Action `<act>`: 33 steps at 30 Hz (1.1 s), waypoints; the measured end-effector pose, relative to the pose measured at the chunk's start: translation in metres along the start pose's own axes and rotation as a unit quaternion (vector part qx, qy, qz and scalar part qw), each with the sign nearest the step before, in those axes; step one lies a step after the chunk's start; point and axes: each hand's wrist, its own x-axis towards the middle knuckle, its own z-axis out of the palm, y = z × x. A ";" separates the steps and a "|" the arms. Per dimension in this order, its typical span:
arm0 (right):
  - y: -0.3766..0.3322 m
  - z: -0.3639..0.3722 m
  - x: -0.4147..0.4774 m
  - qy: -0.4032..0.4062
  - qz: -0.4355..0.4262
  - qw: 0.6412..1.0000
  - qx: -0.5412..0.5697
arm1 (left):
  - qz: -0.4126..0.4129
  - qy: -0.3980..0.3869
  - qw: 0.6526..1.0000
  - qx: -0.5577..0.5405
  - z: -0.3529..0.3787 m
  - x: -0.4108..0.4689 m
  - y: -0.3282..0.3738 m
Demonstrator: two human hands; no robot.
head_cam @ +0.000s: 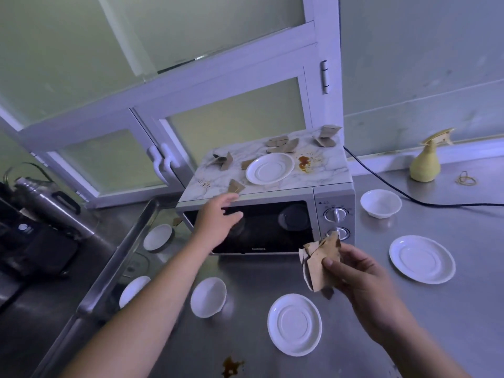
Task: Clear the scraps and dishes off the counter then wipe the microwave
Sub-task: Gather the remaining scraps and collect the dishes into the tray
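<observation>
Right hand (pixel 362 276) fingers pinch a wad of cardboard scraps (pixel 319 266), left hand (pixel 218 222) fingers spread loose by the microwave (pixel 272 230). Three saucers (pixel 294 324), four bowls (pixel 208 297).

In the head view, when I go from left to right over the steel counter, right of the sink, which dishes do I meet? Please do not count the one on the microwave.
Near bowl → near saucer → far bowl → right saucer.

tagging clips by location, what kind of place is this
Most likely a kitchen, perhaps a shared or workplace one: a microwave stands on a stainless steel counter, white saucers and bowls lie around it, and what looks like a steel sink sits at the left.
</observation>
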 end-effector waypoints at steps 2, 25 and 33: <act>-0.004 -0.008 -0.005 0.012 -0.007 1.000 -0.002 | 0.022 -0.001 0.991 0.131 -0.003 0.030 -0.010; -0.023 -0.018 -0.009 0.011 0.012 0.999 0.033 | -0.060 -0.001 0.979 -0.194 0.013 -0.036 0.038; -0.012 0.021 -0.004 -0.067 0.032 0.995 0.072 | -0.065 -0.077 0.923 -0.371 0.035 -0.115 0.060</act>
